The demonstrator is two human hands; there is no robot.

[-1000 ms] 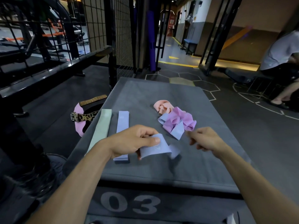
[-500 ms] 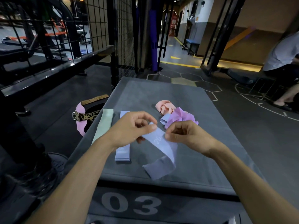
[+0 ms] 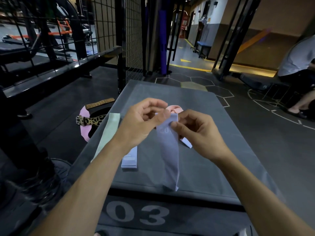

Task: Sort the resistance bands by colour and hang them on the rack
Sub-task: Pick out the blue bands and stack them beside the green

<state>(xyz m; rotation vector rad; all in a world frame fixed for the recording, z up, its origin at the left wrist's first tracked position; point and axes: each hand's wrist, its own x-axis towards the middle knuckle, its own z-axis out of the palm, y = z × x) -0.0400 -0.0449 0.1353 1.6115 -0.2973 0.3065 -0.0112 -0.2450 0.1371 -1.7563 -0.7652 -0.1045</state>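
Both hands, the left hand (image 3: 144,120) and right hand (image 3: 196,132), pinch the top edge of a lilac band (image 3: 168,150), which hangs limp and light above the surface (image 3: 213,159). Holding it by that edge seems best. Left of the hands lie a green band (image 3: 107,133) and another lilac band (image 3: 129,159); beyond them, probably pink bands (image 3: 173,109), mostly hidden

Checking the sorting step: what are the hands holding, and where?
Both the left hand and right hand pinch the top end of a lilac band; the rest hangs down.
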